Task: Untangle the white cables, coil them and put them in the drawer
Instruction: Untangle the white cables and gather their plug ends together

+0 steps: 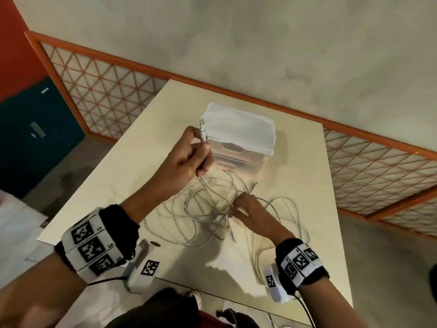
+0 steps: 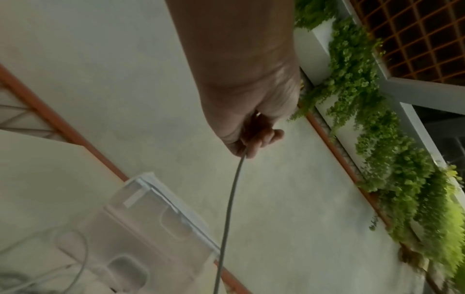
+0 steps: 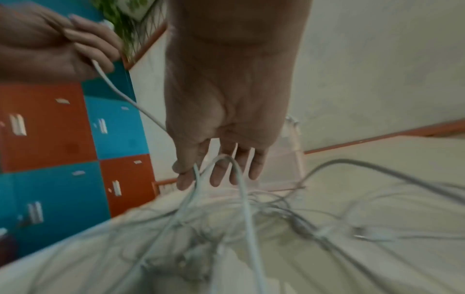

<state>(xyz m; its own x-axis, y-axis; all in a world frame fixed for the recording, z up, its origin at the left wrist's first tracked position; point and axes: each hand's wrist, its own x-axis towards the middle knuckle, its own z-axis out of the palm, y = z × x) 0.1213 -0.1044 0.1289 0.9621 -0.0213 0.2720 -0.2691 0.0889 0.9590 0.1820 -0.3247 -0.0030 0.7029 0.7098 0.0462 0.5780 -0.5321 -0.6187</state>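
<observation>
Pale grey floor and an orange-framed lattice rail lie behind a cream bench, and everything the task needs sits on that bench.

Furthest left, the left hand is raised above the bench with its fingers curled round one white cable just below the plug, which sticks up out of the fist; the rest of that cable drops from the hand down into the heap. The plug end looks like the sensible place to hold, since it is stiff and gives the fingers something to stop against.

In the middle, the white cables lie in a loose tangle of overlapping loops on the bench. They look light, soft and smooth, so they should slide through each other easily, though a loop may well snag on a plug if pulled hard.

Behind the heap stands the drawer unit, translucent with a white top. Its drawers appear closed, and through the blurred fronts I cannot tell what, if anything, is inside.

To the right, the right hand rests low at the heap, thumb and forefinger pinching a strand while the other fingers hang fairly straight.
</observation>
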